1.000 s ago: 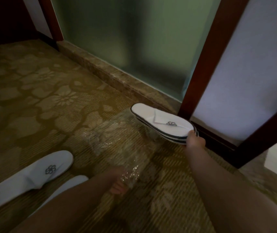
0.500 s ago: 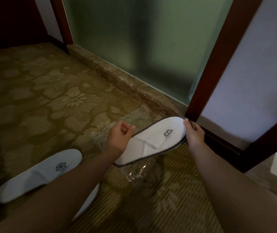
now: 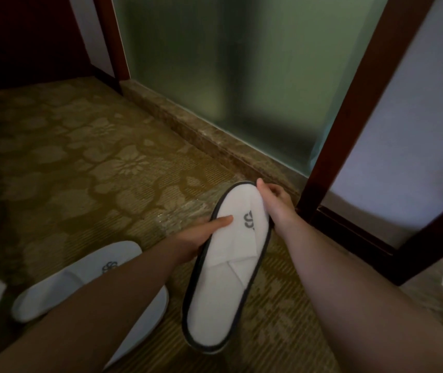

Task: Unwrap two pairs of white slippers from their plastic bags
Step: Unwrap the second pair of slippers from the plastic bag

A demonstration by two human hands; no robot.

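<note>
Gripping the held slipper (image 3: pixel 223 292) above the carpet (image 3: pixel 80 170), the left hand (image 3: pixel 196 239) curls under its left edge with the thumb laid across the top. The right hand (image 3: pixel 273 201) clamps the toe end, fingers closed round the dark rim. A clear plastic bag (image 3: pixel 177 214) lies flat just behind the held slipper. Left of it lie two loose slippers (image 3: pixel 75 281), one partly under the left forearm.
</note>
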